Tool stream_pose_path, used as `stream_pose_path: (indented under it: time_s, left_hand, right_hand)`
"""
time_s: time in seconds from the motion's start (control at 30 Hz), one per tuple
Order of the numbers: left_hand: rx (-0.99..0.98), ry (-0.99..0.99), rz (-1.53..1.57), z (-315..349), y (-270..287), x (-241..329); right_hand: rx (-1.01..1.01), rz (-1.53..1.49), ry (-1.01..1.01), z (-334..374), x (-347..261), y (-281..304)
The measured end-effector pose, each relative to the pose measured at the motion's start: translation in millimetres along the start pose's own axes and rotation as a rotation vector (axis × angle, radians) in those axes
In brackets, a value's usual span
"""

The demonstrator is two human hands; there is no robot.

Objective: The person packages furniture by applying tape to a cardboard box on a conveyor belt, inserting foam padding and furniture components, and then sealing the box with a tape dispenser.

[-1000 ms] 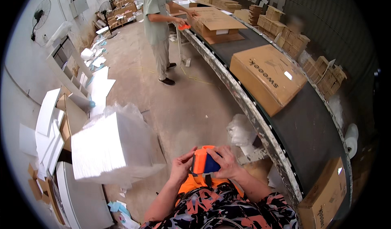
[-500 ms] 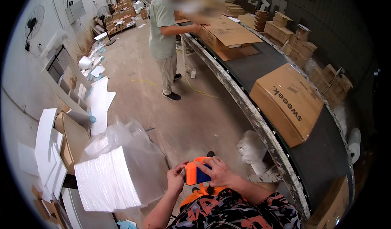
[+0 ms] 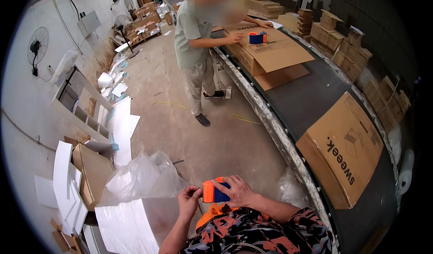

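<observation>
Tape dispenser (image 3: 215, 191), orange and blue, sat low in the view, held up in front of the person's chest above the concrete floor (image 3: 180, 118). The right hand (image 3: 239, 191) wrapped over its blue body from the right, fingers (image 3: 231, 180) curled down across the top and holding it firmly. The left hand (image 3: 189, 200) was just beside the dispenser's orange end, its thumb and forefinger pinched narrowly together at that edge; whether they held a tape end was too small to tell.

Just left of the hands stood a stack of white sheets (image 3: 131, 222) under a loose clear plastic bag (image 3: 142, 177). More white boards (image 3: 63, 177) and a brown cardboard piece (image 3: 92, 172) leaned further left near the wall.

To the right ran a dark conveyor belt (image 3: 311, 100) carrying a closed cardboard box (image 3: 347, 150), well apart from the hands. Farther up the belt, a co-worker (image 3: 196, 51) stood at an open box (image 3: 270, 51), one hand near a second tape dispenser (image 3: 257, 37) resting on its flap. Stacks of small cartons (image 3: 356, 55) lined the far side of the belt.
</observation>
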State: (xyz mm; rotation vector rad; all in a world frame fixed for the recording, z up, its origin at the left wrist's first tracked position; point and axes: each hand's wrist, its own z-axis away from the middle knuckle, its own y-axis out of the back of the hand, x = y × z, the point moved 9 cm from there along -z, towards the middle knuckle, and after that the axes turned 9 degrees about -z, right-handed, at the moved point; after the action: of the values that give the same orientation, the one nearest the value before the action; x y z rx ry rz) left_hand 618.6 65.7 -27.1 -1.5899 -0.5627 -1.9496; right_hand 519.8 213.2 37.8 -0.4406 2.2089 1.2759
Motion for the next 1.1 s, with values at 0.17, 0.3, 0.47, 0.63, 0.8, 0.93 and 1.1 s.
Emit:
stream_pose_path:
  time_s: [0.17, 0.3, 0.47, 0.63, 0.8, 0.93, 1.1]
  left_hand:
    - [0.002, 0.045, 0.014, -47, -21, -3]
    - [-0.003, 0.11, -0.038, -81, -27, -14]
    - [-0.09, 0.162, -0.029, -126, -31, -19]
    - [-0.154, 0.138, -0.064, -185, -14, -18]
    - [-0.186, 0.049, -0.136, -253, 19, 15]
    - [-0.155, -0.073, -0.207, -302, 56, 44]
    - [-0.077, -0.256, -0.304, -355, 89, 69]
  right_hand:
    - [-0.014, 0.009, -0.035, -21, 43, 9]
    - [0.015, -0.018, -0.128, -29, 66, 6]
    - [0.043, -0.004, -0.226, -55, 92, 4]
    - [-0.004, 0.079, -0.305, -101, 114, -13]
    - [0.089, 0.094, -0.368, -173, 123, -30]
    - [0.137, 0.108, -0.35, -229, 125, -45]
    - [0.107, 0.139, -0.376, -287, 137, -62]
